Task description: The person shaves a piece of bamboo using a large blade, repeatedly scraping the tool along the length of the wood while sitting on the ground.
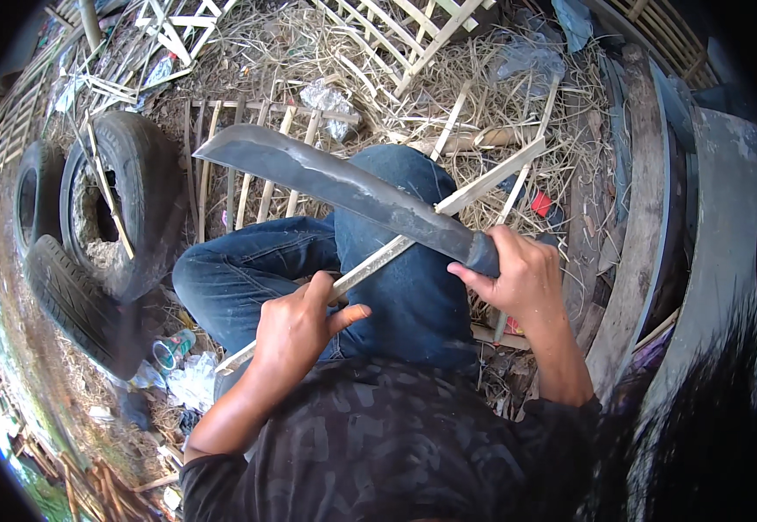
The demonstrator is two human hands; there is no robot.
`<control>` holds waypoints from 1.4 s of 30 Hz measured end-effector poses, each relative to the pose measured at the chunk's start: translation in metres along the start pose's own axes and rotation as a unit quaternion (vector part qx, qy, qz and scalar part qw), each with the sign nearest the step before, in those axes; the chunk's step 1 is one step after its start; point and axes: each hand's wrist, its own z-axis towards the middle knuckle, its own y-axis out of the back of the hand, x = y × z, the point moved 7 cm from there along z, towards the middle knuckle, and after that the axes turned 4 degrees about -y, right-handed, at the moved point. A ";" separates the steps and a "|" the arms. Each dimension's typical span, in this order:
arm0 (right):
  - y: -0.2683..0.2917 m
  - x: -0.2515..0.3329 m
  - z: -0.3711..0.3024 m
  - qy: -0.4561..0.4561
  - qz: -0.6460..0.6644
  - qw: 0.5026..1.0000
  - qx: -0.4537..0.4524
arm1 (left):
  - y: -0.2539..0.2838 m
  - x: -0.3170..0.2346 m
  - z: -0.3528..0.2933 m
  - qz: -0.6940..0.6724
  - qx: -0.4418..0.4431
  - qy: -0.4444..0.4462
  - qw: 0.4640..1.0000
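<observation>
My right hand (522,271) is closed round the dark handle of a machete (335,181). Its broad, worn grey blade reaches up and left across my raised knee, the tip pointing to the left. Under the blade runs a pale bamboo strip (492,177), slanting from beside my left hip up to the right. My left hand (302,326) grips this strip below the blade, thumb stretched out to the side. Blade and strip cross above the knee; whether the edge touches the strip I cannot tell.
Old tyres (135,200) stand at the left. Ahead lie bamboo lattice pieces (396,39), a slatted bamboo frame (261,165), scattered shavings (378,104) and crumpled clear plastic (331,106). Long weathered planks (629,226) and a grey board (726,200) border the right side.
</observation>
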 end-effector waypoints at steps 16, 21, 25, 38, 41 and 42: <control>0.011 -0.019 -0.008 -0.043 -0.034 0.998 -0.005 | 0.000 -0.003 0.011 -0.036 -0.023 -0.062 0.997; 0.011 0.003 0.006 -0.049 -0.019 0.999 0.011 | -0.003 -0.010 0.019 -0.025 -0.028 -0.063 0.997; 0.011 -0.024 0.011 -0.048 -0.097 0.994 -0.027 | -0.001 0.007 0.011 -0.007 -0.019 -0.033 0.999; 0.006 -0.034 -0.010 -0.130 0.035 0.991 -0.022 | -0.001 -0.002 0.019 0.029 -0.027 -0.031 0.999; 0.010 -0.053 -0.012 -0.148 0.013 0.988 -0.031 | 0.003 -0.008 0.023 0.038 -0.015 -0.045 0.998; 0.013 -0.054 -0.014 -0.140 -0.001 0.989 -0.043 | 0.003 -0.009 0.022 0.041 -0.017 -0.042 0.998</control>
